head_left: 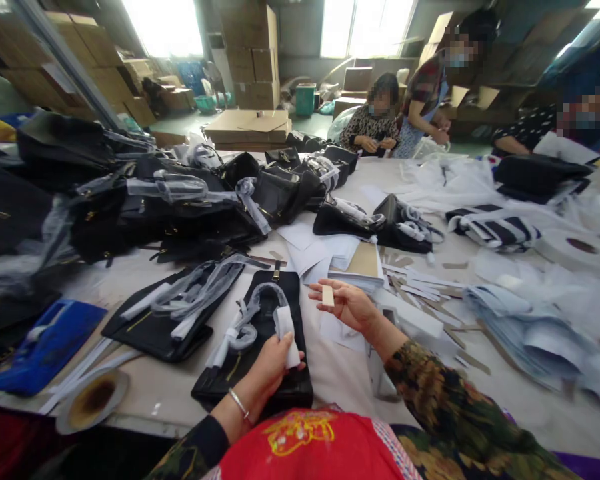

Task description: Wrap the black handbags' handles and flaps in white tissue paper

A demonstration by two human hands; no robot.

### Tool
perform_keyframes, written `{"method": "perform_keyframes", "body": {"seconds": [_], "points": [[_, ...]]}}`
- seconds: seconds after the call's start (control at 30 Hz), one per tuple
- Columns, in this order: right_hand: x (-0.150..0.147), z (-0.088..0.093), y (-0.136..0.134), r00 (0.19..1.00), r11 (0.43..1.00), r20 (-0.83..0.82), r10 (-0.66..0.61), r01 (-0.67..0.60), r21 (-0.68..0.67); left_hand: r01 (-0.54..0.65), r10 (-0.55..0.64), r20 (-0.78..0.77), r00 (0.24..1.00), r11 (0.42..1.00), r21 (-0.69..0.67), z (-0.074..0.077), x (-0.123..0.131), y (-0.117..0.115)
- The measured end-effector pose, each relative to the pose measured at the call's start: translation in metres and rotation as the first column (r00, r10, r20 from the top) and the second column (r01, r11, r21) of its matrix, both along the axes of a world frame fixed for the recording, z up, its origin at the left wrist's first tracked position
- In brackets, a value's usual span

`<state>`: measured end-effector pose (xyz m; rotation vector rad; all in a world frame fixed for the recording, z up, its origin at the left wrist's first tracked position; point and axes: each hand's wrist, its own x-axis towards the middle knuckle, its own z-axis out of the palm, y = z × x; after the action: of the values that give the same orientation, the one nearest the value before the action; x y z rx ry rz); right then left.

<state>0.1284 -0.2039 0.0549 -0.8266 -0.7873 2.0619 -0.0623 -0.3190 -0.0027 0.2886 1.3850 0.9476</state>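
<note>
A flat black handbag [265,360] lies in front of me, its handle [260,300] wrapped in clear film. My left hand [270,367] rests on the bag and pinches the white paper wrap [286,333] at the handle's right end. My right hand [345,303] hovers to the right of the bag, palm up, with a small tan card strip [328,295] held between thumb and fingers. A second wrapped black bag [170,320] lies to the left.
A heap of black bags [180,200] fills the table's left and far side. White paper sheets [330,257], tape rolls [93,400] and folded pale blue fabric [520,320] lie around. A blue bag [45,347] sits at near left. Three people work at the far right.
</note>
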Motion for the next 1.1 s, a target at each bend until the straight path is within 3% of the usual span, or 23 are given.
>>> {"method": "perform_keyframes", "body": {"seconds": [0.07,0.17,0.27,0.33,0.4,0.47,0.53,0.6,0.67,0.83,1.1], "points": [[0.002,-0.001,0.0,0.999,0.998,-0.02,0.027,-0.026,0.052,-0.006,0.006,0.006,1.0,1.0,-0.013,0.004,0.001,0.0],[0.003,-0.006,0.004,0.953,0.992,0.299,-0.055,0.018,0.124,-0.006,0.006,0.004,1.0,1.0,-0.022,0.008,0.001,0.001],[0.007,-0.009,0.012,0.709,0.956,0.688,-0.154,-0.07,0.286,-0.006,0.006,0.004,1.0,1.0,-0.028,0.009,0.001,0.002],[0.01,-0.008,0.017,0.59,0.909,0.773,-0.232,-0.151,0.388,-0.006,0.006,0.005,1.0,0.999,-0.032,0.009,0.001,0.002],[0.012,-0.005,0.02,0.551,0.849,0.778,-0.302,-0.217,0.482,-0.004,0.004,0.0,1.0,0.999,-0.034,0.009,0.001,0.003],[0.01,-0.002,0.02,0.582,0.813,0.748,-0.32,-0.236,0.532,0.001,-0.001,-0.002,1.0,0.999,-0.033,0.009,0.001,0.004],[0.005,-0.001,0.018,0.727,0.882,0.649,-0.225,-0.132,0.453,0.004,-0.004,-0.004,1.0,0.999,-0.033,0.009,0.001,0.004],[-0.002,-0.002,0.013,0.872,0.963,0.473,-0.126,-0.008,0.271,0.002,-0.002,-0.002,1.0,0.999,-0.034,0.009,0.001,0.005],[-0.006,-0.004,0.01,0.949,0.991,0.302,-0.093,0.061,0.116,-0.001,0.001,0.0,1.0,0.999,-0.036,0.01,0.001,0.005],[-0.008,-0.009,0.013,0.991,0.99,0.097,-0.09,0.099,-0.099,-0.006,0.007,0.004,1.0,0.999,-0.04,0.012,0.001,0.005],[-0.016,-0.004,0.013,0.992,0.998,0.117,-0.051,0.055,-0.032,0.011,-0.011,0.005,1.0,1.0,-0.027,0.008,0.0,0.005]]}}
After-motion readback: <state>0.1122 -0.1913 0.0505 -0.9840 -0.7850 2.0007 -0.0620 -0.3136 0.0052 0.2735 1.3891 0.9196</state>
